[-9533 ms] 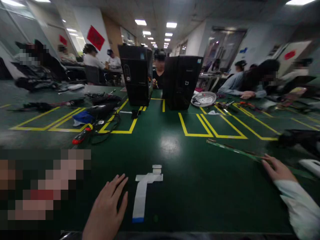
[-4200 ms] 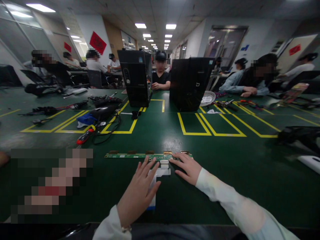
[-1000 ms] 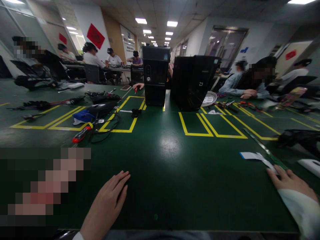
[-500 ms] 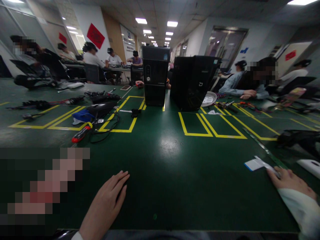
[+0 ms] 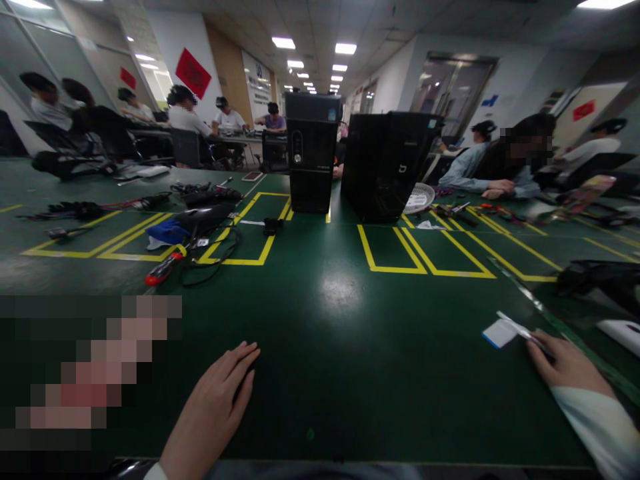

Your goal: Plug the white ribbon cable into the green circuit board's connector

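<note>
My left hand [image 5: 213, 393] lies flat on the green tabletop [image 5: 345, 380] near the front edge. Its fingers are stretched out and it holds nothing. At the right, my right hand [image 5: 570, 363] is closed on a white flat ribbon cable [image 5: 500, 332], pinched between thumb and fingers. The cable sticks out to the left; it looks folded, with a blue strip along its wide end. The part inside the hand is hidden.
Two black computer towers [image 5: 313, 160] [image 5: 373, 167] stand at the far middle. To the left lie a red-handled screwdriver [image 5: 164, 268] and several black cables [image 5: 215, 193]. Yellow tape [image 5: 397, 269] marks the table. A white basket [image 5: 420, 197] sits beyond. Several people work around.
My right hand has moved a little to the left, carrying the ribbon cable with it. The left hand has stayed still. Behind the left tower, another person's hand has gone out of sight.
</note>
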Tool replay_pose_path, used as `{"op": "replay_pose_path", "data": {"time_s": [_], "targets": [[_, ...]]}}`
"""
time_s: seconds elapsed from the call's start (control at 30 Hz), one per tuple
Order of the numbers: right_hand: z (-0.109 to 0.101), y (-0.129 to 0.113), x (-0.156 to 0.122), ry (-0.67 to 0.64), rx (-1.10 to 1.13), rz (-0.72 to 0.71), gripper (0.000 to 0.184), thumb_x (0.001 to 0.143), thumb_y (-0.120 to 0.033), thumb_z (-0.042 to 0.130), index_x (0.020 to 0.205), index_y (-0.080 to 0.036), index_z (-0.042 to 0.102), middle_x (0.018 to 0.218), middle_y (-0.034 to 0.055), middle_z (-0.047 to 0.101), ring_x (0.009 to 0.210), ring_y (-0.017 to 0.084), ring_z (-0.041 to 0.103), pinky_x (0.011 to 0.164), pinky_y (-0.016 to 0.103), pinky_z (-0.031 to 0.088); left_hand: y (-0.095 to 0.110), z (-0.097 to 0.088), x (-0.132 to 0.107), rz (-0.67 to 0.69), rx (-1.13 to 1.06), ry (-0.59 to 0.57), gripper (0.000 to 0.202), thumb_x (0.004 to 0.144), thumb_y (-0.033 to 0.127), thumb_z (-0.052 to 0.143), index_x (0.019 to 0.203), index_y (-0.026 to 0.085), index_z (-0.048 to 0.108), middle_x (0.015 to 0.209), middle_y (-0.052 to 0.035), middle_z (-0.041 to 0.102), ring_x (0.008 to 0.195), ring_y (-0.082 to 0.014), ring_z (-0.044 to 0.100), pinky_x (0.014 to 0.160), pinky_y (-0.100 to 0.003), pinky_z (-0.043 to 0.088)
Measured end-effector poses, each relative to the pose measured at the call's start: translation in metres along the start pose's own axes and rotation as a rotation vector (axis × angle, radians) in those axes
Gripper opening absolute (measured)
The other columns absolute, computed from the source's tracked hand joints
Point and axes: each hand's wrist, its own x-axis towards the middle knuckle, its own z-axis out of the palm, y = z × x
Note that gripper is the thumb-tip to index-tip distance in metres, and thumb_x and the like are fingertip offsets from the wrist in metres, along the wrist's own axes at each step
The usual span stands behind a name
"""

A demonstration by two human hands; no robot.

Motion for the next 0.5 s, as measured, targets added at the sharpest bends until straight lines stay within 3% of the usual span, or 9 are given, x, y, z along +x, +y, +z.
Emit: {"op": "replay_pose_path", "data": {"time_s": [0.3, 0.5], "targets": [[-0.003, -0.075, 0.008, 0.000, 0.163, -0.281, 0.041, 0.080, -0.043, 0.039, 0.099, -0.016, 0.064, 0.114, 0.0197, 0.061, 0.106, 0.032, 0.058, 0.094, 0.045, 0.045, 0.001, 0.000, 0.001, -0.005, -0.011, 0.009, 0.039, 0.094, 0.037, 0.040, 0.127, 0.024, 0.054, 0.133, -0.0075, 0.054, 0.121, -0.0266, 0.052, 0.102, -0.048, 0.042], [0.011, -0.158, 0.030, 0.033, 0.220, -0.504, 0.037, 0.085, -0.038, 0.038, 0.098, -0.016, 0.065, 0.107, 0.0160, 0.062, 0.102, 0.028, 0.058, 0.089, 0.047, 0.047, 0.003, -0.002, 0.002, -0.009, -0.023, 0.022, 0.038, 0.093, 0.037, 0.042, 0.125, 0.024, 0.057, 0.131, -0.0066, 0.056, 0.120, -0.0264, 0.053, 0.102, -0.047, 0.043]]}}
